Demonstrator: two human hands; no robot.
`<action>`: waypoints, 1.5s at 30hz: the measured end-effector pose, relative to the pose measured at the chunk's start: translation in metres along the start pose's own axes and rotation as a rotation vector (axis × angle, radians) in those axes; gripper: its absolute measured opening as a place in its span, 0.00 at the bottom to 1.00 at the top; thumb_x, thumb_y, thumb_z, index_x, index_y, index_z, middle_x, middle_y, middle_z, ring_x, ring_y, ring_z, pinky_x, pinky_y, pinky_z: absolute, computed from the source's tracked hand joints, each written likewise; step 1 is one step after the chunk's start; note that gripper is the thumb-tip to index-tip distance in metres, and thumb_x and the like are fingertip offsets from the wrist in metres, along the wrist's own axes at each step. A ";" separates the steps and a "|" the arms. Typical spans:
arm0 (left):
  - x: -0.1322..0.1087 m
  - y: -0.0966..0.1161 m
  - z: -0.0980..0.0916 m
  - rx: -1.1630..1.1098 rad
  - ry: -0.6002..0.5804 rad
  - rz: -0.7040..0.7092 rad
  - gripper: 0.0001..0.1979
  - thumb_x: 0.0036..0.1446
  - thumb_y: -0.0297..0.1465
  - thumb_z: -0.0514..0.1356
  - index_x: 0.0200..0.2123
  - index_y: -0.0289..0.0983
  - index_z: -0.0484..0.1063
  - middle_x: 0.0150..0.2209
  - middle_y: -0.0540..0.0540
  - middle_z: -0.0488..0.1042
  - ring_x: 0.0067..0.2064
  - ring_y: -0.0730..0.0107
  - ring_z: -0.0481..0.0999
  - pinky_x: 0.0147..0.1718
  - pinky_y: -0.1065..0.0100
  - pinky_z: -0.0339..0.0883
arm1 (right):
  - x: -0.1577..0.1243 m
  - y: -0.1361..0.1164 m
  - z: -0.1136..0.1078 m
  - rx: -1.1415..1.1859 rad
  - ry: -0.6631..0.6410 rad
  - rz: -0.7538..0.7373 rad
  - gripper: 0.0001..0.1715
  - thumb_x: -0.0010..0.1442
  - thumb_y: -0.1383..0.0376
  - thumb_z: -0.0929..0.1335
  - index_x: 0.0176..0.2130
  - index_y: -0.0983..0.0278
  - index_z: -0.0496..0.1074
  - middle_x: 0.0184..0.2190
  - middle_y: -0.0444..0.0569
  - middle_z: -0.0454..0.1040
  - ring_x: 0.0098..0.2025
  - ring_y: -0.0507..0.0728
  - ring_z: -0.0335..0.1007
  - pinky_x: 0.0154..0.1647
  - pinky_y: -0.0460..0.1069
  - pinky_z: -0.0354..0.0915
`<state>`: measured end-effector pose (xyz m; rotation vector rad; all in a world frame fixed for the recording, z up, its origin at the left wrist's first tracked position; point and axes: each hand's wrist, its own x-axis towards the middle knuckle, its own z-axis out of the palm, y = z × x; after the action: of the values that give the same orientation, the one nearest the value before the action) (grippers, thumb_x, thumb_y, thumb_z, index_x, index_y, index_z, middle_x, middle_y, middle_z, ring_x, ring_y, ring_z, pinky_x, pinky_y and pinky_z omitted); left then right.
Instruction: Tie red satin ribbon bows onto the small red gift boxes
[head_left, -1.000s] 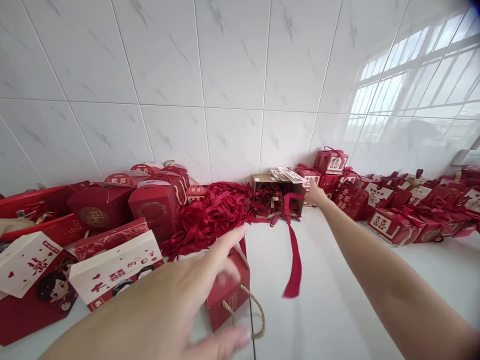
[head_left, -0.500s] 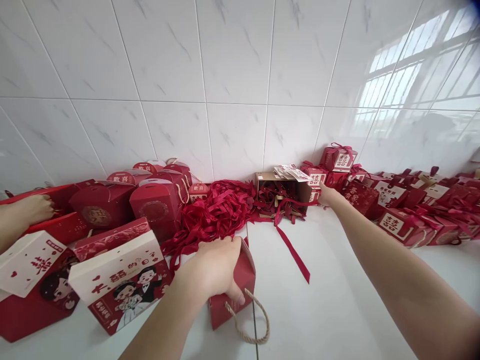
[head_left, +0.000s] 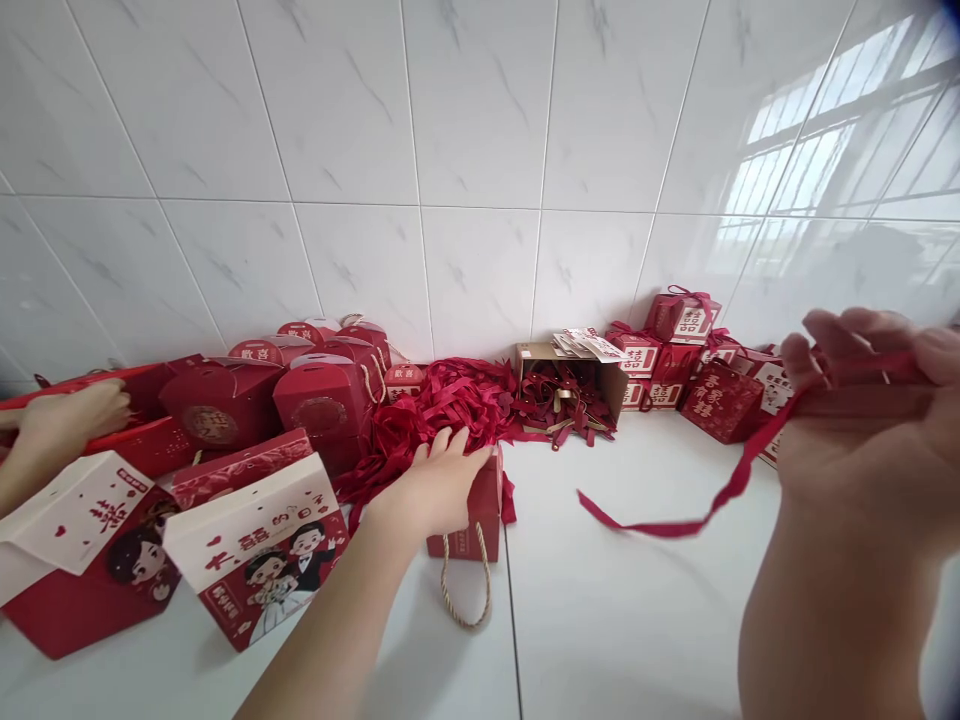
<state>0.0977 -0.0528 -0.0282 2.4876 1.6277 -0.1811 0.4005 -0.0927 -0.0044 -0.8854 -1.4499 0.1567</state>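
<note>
Fingers [head_left: 832,335] of right hand [head_left: 870,440] curled narrow, pinching red ribbon [head_left: 754,455], left hand [head_left: 435,490] fingers closed over top of small red box [head_left: 480,520], on white tiled surface [head_left: 637,620]

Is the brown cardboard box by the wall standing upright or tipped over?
Tipped on its side: the cardboard box shows its opening to the camera, red ribbons spilling out.

Red ribbon [head_left: 720,490]; red box [head_left: 472,520], beige rope handle [head_left: 465,590].
</note>
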 end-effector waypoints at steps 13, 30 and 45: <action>-0.001 -0.018 -0.009 -0.167 0.039 -0.097 0.26 0.57 0.36 0.52 0.60 0.42 0.63 0.58 0.40 0.69 0.55 0.51 0.71 0.48 0.59 0.66 | -0.004 -0.013 0.067 0.426 -0.336 0.457 0.11 0.55 0.59 0.70 0.32 0.65 0.75 0.22 0.45 0.70 0.20 0.48 0.61 0.20 0.46 0.56; 0.008 -0.022 -0.004 -0.152 0.010 -0.047 0.20 0.56 0.34 0.52 0.51 0.48 0.73 0.47 0.46 0.78 0.40 0.60 0.78 0.32 0.67 0.66 | -0.026 0.024 0.127 0.076 -0.767 0.668 0.08 0.56 0.70 0.68 0.39 0.65 0.69 0.22 0.42 0.73 0.25 0.50 0.72 0.21 0.42 0.57; 0.006 -0.018 -0.004 -0.131 0.038 -0.023 0.20 0.56 0.34 0.52 0.51 0.50 0.73 0.47 0.47 0.78 0.40 0.59 0.78 0.32 0.67 0.67 | -0.028 0.030 0.131 0.057 -0.733 0.662 0.10 0.53 0.70 0.69 0.38 0.65 0.69 0.23 0.43 0.73 0.25 0.51 0.73 0.18 0.41 0.57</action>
<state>0.0838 -0.0395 -0.0264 2.3891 1.6272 -0.0292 0.2902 -0.0329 -0.0615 -1.3129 -1.7389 1.1045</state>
